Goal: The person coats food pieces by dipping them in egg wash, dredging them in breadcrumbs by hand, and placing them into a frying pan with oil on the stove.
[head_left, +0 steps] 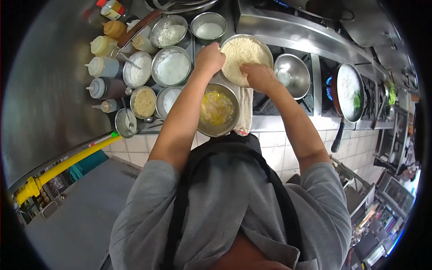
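Curls left hand (211,58) with fingers together at left rim of one round metal bowl (270,53) of grainy crumbs (243,51), far centre; cannot tell if clamped. Dips right hand (260,77), fingertips buried, grip unclear. Has one deep bowl (216,132) of glossy yellow liquid (217,108) nearer.

Left grip (210,58) sits at the crumb bowl's rim (270,53), right grip (261,77) touching the crumbs (240,49).

No legible text; label (116,10) on red-capped bottle (111,9) too small.
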Demonstrator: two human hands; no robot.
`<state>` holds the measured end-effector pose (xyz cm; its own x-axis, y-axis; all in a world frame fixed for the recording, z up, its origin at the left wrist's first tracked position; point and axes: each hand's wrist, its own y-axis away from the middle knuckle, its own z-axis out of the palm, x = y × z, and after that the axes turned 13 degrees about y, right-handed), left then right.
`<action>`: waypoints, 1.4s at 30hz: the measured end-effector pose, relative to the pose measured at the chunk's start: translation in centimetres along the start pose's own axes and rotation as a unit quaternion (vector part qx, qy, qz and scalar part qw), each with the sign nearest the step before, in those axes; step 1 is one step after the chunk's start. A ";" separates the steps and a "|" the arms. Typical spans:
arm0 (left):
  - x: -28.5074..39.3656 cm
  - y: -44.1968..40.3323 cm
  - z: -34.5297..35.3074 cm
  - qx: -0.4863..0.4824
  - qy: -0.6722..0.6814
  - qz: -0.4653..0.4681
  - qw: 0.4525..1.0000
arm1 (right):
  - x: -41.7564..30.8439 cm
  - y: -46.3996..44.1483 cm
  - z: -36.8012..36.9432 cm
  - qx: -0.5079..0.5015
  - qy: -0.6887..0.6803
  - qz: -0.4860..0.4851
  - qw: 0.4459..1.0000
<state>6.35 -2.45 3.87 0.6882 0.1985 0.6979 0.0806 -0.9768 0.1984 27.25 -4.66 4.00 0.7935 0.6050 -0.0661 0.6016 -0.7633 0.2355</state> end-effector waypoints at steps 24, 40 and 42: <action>1.0 0.0 -0.1 -0.010 0.006 -0.018 1.000 | -2.1 0.8 1.9 0.026 0.027 0.084 0.996; -1.8 -1.8 1.1 -0.065 0.092 0.022 0.993 | -2.6 3.3 2.7 0.038 -0.049 0.097 0.993; -1.6 -1.8 1.1 -0.060 0.090 0.031 0.994 | -2.9 3.1 2.8 0.035 -0.058 0.098 0.993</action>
<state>5.90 -1.08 1.64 0.5473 0.1592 0.8216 -0.0518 -0.9734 0.2231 27.05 -9.45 2.23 0.8990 0.4154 -0.1384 0.4356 -0.8804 0.1872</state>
